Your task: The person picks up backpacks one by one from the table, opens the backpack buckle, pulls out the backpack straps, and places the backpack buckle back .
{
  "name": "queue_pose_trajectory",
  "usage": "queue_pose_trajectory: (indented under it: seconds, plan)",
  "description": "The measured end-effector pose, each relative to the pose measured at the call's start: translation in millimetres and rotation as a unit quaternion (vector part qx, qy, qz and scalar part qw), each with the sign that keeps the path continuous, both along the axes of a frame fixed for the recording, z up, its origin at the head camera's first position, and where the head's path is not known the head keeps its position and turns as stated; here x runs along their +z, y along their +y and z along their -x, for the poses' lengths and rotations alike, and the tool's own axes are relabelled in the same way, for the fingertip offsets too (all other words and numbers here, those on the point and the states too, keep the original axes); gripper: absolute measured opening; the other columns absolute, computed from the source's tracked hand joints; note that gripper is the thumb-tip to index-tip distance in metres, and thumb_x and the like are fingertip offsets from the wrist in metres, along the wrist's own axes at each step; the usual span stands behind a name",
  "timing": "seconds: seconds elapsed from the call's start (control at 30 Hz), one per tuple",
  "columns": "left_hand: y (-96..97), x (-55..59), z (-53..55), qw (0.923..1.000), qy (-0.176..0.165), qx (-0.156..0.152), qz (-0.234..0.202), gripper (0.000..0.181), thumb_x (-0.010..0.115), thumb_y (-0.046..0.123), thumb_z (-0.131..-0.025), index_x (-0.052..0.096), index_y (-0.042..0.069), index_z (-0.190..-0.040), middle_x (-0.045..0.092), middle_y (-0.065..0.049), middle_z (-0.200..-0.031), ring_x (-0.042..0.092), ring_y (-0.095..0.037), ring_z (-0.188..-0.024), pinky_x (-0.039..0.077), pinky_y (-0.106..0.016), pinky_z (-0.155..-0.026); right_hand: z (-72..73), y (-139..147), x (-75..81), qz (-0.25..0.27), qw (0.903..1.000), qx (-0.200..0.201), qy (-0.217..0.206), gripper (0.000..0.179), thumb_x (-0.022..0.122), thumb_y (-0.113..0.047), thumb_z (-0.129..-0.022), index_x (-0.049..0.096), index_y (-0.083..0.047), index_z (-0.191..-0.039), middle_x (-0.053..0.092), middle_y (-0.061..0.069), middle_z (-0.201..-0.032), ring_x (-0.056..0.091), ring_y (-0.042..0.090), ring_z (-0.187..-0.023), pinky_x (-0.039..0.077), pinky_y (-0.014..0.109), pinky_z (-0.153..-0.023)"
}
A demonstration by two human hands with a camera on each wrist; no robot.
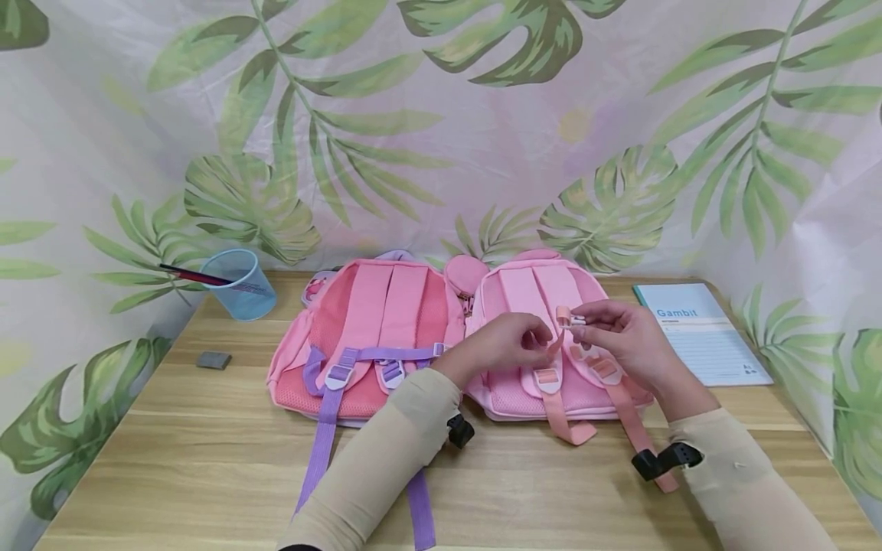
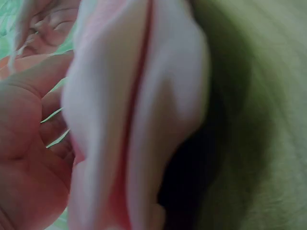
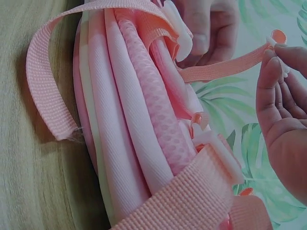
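Note:
A pink backpack (image 1: 582, 287) with coral webbing lies with its shoulder straps facing up. Over it my right hand (image 1: 623, 329) pinches a small white buckle (image 1: 577, 321) between thumb and fingers. From this buckle a narrow coral strap (image 3: 225, 71) runs to my left hand (image 1: 513, 342), whose thumb and fingertips pinch it lower down. In the right wrist view the strap is drawn fairly straight between both hands. White strap adjusters (image 1: 549, 379) sit just below the left fingertips. The bag's edge (image 2: 110, 96) fills much of the left wrist view, hiding the left fingertips.
To the left lies another pink backpack (image 1: 368, 295) with purple straps (image 1: 327, 436), one running across both shoulder straps. A blue pencil cup (image 1: 251, 295) and a grey eraser (image 1: 213, 360) stand further left. A notebook (image 1: 710, 337) lies at the right on the wooden table (image 1: 524, 490).

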State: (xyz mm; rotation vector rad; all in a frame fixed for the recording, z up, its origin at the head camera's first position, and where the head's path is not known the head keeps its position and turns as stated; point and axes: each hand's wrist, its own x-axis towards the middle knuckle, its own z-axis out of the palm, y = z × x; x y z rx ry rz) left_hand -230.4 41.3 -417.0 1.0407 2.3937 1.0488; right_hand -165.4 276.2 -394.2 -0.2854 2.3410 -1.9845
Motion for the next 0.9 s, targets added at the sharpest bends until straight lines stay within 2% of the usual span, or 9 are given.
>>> queue_pose_trajectory:
  seconds: [0.43, 0.67, 0.8, 0.9]
  plan:
    - [4.1, -9.1, -3.2, 0.9995, 0.03, 0.001, 0.012, 0.013, 0.08, 0.023, -0.099, 0.08, 0.013, -0.108, 0.074, 0.003, -0.092, 0.063, -0.006, -0.086, 0.051, -0.018, -0.084, -1.3, 1.3, -0.7, -0.004, 1.0, -0.001, -0.003, 0.02, 0.079, -0.002, -0.097, 0.08, -0.011, -0.115, 0.083, -0.003, -0.098, 0.076, 0.012, -0.081, 0.064, 0.029, -0.07]
    - [5.7, -10.3, -4.6, 0.9991, 0.038, 0.005, 0.018, 0.01, 0.08, 0.021, -0.099, 0.08, 0.013, -0.104, 0.073, 0.002, -0.09, 0.061, -0.007, -0.084, 0.051, -0.02, -0.082, -3.2, 3.6, 0.6, -0.023, 0.9995, -0.021, -0.003, 0.02, 0.079, -0.005, -0.097, 0.08, -0.014, -0.116, 0.081, -0.009, -0.096, 0.075, 0.011, -0.081, 0.064, 0.03, -0.073]
    - [6.3, -10.9, -6.3, 0.9985, 0.048, 0.005, 0.025, 0.011, 0.08, 0.021, -0.099, 0.08, 0.012, -0.105, 0.073, 0.001, -0.089, 0.06, -0.007, -0.083, 0.05, -0.02, -0.081, -4.9, 4.0, 2.0, 0.003, 0.9996, -0.029, 0.001, 0.021, 0.078, -0.002, -0.097, 0.08, -0.015, -0.115, 0.08, -0.009, -0.096, 0.073, 0.009, -0.08, 0.063, 0.027, -0.073]
    - [6.8, -13.5, -6.5, 0.9981, 0.054, 0.006, 0.029, 0.012, 0.08, 0.021, -0.099, 0.08, 0.011, -0.105, 0.073, 0.001, -0.09, 0.06, -0.008, -0.083, 0.049, -0.02, -0.081, -6.4, 4.3, 4.8, 0.042, 0.9987, -0.029, 0.006, 0.024, 0.076, 0.003, -0.098, 0.082, -0.016, -0.112, 0.08, -0.007, -0.095, 0.072, 0.009, -0.078, 0.063, 0.025, -0.073]
